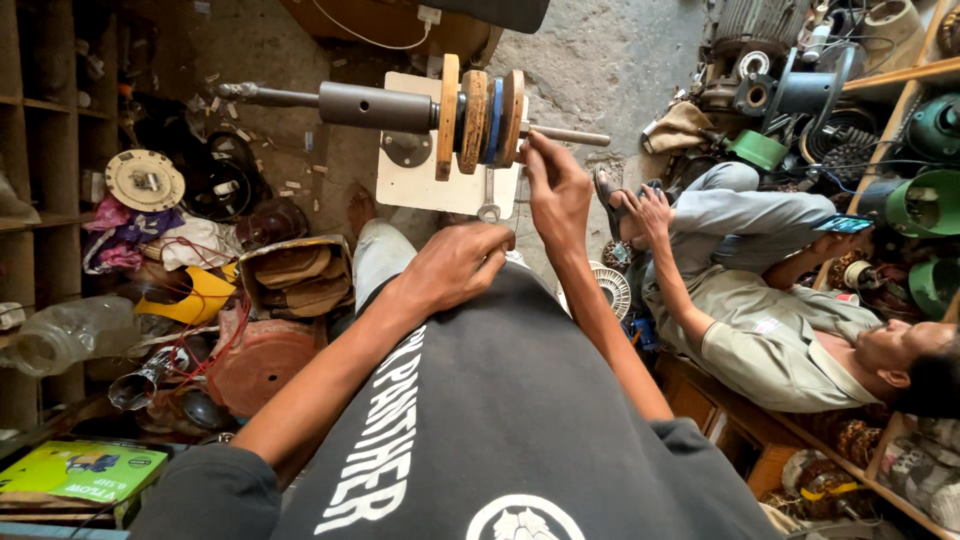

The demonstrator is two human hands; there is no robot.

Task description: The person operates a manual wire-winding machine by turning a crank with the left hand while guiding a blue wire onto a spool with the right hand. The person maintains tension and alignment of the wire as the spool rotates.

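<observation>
Green and yellow first: from the head view I see a flat rectangular carton with a bright green printed top lying at the lower left, beside a clear plastic bottle on its side (its print I leave unread). A round white disc rests among the clutter by the wooden shelves on the left.

Ahead of me a winding spindle lies horizontally across the upper middle, its long axis running left to right. A dark metal sleeve sits on the left stretch, and a thin bare rod pokes out to the right. Near its middle stand three wooden discs on edge, with a blue band between two of them. Behind it is a pale board.

My right hand is raised, arm stretched forward, fingertips pinched on the rod just right of the discs. My left hand sits lower, curled into a loose fist near my lap; whether it holds anything I cannot tell.

At the right a seated person in a grey shirt leans back, holding a phone, with green motor housings stacked behind.
</observation>
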